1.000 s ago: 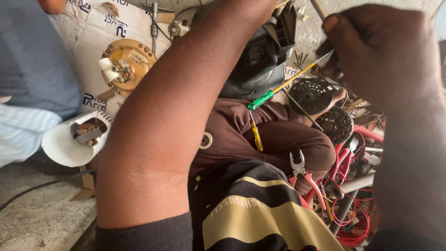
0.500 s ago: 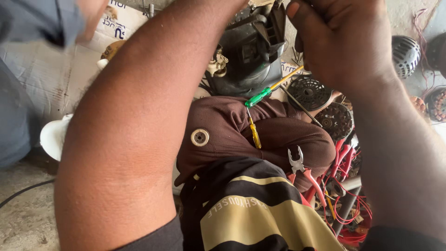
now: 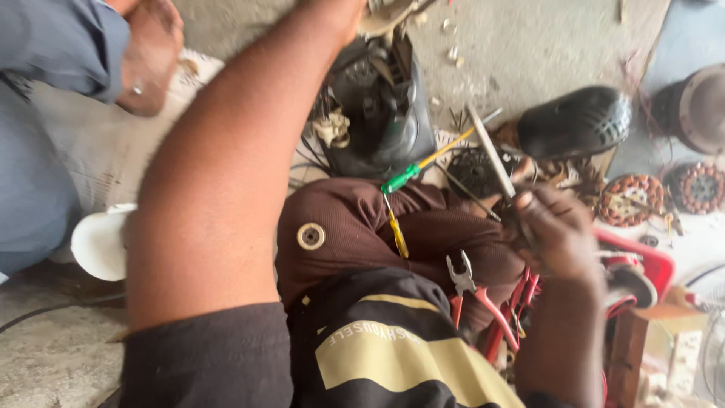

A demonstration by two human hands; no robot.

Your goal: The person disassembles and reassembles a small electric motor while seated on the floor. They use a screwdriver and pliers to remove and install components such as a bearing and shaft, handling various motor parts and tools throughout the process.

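While the dark fan motor [image 3: 381, 106] sits opened at twelve o'clock with work seemingly unfinished, the right hand [image 3: 555, 230] at three o'clock clenches a thin metal rod [image 3: 491, 151], angled upward. Reaching to the motor's top, the left hand [image 3: 355, 11] is mostly cropped; its grip I cannot tell. Red-handled pliers [image 3: 472, 291] lie on the lap.

Repair workshop; motor windings [image 3: 629, 199], pliers [image 3: 462, 276]

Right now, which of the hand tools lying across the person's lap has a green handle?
The screwdriver with the green handle and yellow shaft, lying by the knee near the black motor housing. The red-handled pliers and small yellow-handled screwdriver differ.
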